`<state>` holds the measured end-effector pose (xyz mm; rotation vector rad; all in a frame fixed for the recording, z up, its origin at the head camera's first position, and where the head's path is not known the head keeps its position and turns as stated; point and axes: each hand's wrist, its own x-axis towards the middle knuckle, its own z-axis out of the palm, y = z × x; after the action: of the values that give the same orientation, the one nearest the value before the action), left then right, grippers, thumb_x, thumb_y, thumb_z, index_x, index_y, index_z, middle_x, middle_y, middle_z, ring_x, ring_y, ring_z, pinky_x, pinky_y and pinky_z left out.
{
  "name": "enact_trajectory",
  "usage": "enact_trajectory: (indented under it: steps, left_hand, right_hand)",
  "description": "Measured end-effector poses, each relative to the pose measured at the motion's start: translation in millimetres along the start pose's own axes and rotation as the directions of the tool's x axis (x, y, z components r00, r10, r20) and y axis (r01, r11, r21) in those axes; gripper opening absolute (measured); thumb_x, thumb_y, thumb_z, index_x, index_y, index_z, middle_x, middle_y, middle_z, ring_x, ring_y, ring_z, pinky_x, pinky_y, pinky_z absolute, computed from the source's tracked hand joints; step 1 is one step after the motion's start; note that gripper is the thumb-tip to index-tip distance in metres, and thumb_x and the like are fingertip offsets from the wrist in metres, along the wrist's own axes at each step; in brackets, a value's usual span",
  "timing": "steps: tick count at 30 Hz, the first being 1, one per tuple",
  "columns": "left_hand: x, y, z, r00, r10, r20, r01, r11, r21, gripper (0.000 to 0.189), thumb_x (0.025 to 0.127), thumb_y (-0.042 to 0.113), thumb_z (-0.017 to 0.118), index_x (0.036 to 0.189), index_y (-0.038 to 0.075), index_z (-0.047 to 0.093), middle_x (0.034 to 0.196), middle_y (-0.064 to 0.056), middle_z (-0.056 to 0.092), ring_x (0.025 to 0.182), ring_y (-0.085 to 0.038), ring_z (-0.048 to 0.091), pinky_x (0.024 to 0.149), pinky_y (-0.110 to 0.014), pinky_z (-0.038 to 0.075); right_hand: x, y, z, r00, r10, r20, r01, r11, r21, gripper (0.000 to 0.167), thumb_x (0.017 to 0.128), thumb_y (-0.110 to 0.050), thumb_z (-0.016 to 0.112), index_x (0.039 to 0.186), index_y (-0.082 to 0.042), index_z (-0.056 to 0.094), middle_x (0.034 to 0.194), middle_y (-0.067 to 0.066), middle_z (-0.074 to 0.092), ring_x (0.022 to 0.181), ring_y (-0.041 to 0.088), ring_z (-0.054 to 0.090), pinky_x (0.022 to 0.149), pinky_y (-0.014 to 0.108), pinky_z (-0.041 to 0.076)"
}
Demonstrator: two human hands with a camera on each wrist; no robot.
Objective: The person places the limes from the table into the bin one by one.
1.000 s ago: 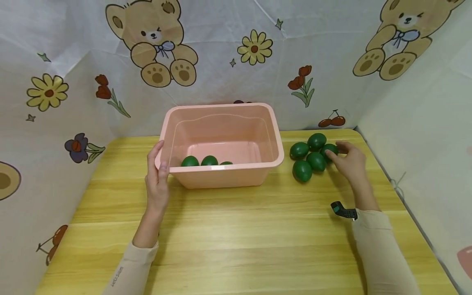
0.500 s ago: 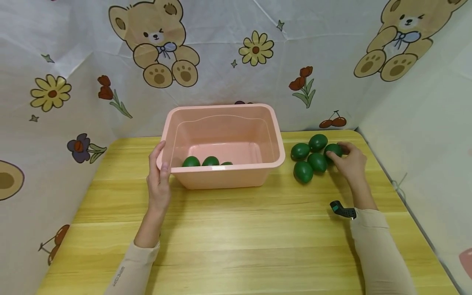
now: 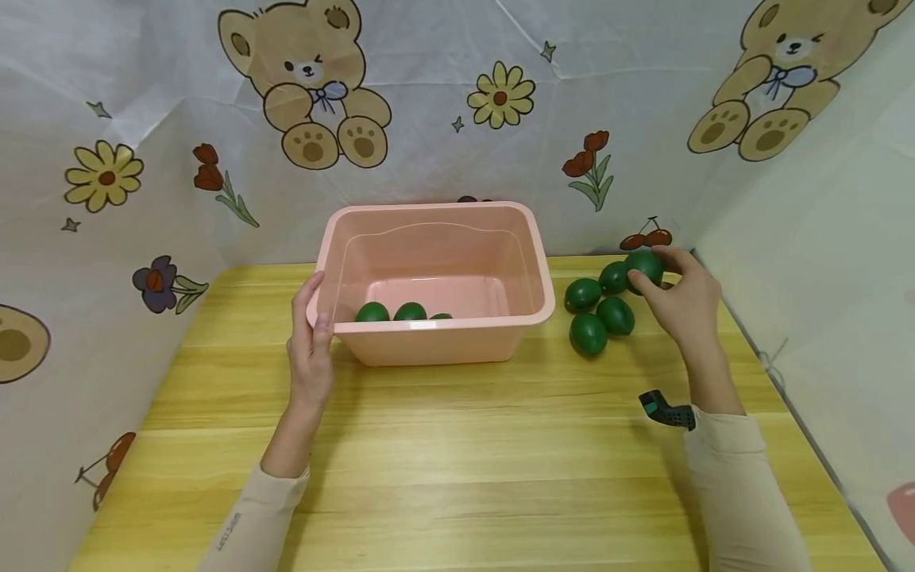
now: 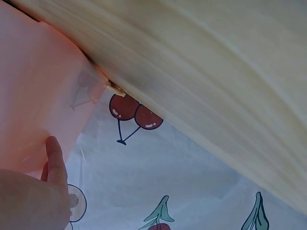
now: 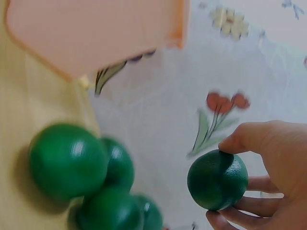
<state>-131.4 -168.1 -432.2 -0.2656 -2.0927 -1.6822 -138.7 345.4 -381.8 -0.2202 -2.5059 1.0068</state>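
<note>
At the left end of a pink plastic basin (image 3: 429, 347), my left hand (image 3: 310, 361) holds the corner, thumb at the front rim and fingers along the side wall. In the left wrist view a finger (image 4: 56, 160) lies against the basin's outer wall. My right hand (image 3: 688, 306) pinches a dark green lime (image 5: 217, 179) between thumb and fingers, raised above the table. Several more limes (image 3: 588, 334) lie clustered just left of it. Inside the basin, green limes (image 3: 372, 311) show over the front rim, partly hidden by it.
The wooden table (image 3: 472, 445) stretches in front of the basin. Behind it hangs a white cloth (image 3: 429, 151) printed with bears and flowers, and a white wall (image 3: 808, 286) runs along the right side.
My right hand has closed on the rear right lime and lifted it up, off the cluster. My left hand stays on the basin, which has not moved.
</note>
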Motion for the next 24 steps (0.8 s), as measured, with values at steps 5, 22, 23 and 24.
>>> enact_trajectory:
  steps: [5, 22, 23, 24]
  left_hand:
    - [0.2, -2.4, 0.2, 1.0, 0.0, -0.002, 0.0, 1.0, -0.004, 0.051, 0.109, 0.027, 0.043, 0.16, 0.032, 0.043, 0.161, 0.005, 0.049, 0.139, -0.031, 0.055, 0.111, -0.055, 0.048]
    - [0.7, -1.8, 2.2, 1.0, -0.005, 0.0, 0.005, 1.0, -0.023, 0.052, 0.108, 0.032, 0.043, 0.16, 0.035, 0.042, 0.162, 0.006, 0.048, 0.14, -0.038, 0.053, 0.109, -0.071, 0.042]
    - [0.7, -2.3, 2.4, 1.0, -0.003, -0.002, 0.003, 1.0, -0.025, 0.052, 0.108, 0.031, 0.043, 0.16, 0.035, 0.042, 0.163, 0.006, 0.047, 0.141, -0.038, 0.053, 0.109, -0.071, 0.042]
    - [0.6, -2.8, 2.6, 1.0, -0.001, -0.005, 0.001, 1.0, -0.029, 0.052, 0.108, 0.031, 0.043, 0.16, 0.034, 0.042, 0.163, 0.005, 0.048, 0.141, -0.038, 0.053, 0.109, -0.072, 0.041]
  right_hand:
    - [-2.7, -31, 2, 0.999, -0.02, 0.025, 0.018, 0.999, 0.043, 0.057, 0.097, -0.035, 0.074, 0.145, -0.007, 0.062, 0.135, 0.018, 0.066, 0.122, 0.028, 0.06, 0.078, -0.001, 0.041]
    - [-28.9, -129, 17, 0.959, -0.271, 0.085, 0.257, 0.954, 0.152, 0.053, 0.092, -0.024, 0.082, 0.14, -0.01, 0.066, 0.13, 0.011, 0.071, 0.12, 0.025, 0.066, 0.094, 0.037, 0.06]
    - [-30.3, -133, 20, 0.952, -0.29, 0.095, 0.273, 0.949, 0.156, 0.053, 0.091, -0.024, 0.082, 0.14, -0.01, 0.066, 0.131, 0.01, 0.071, 0.12, 0.026, 0.066, 0.095, 0.044, 0.06]
    - [-31.4, -137, 24, 0.946, -0.307, 0.105, 0.289, 0.944, 0.158, 0.054, 0.091, -0.023, 0.083, 0.14, -0.009, 0.066, 0.131, 0.011, 0.071, 0.121, 0.026, 0.066, 0.094, 0.049, 0.06]
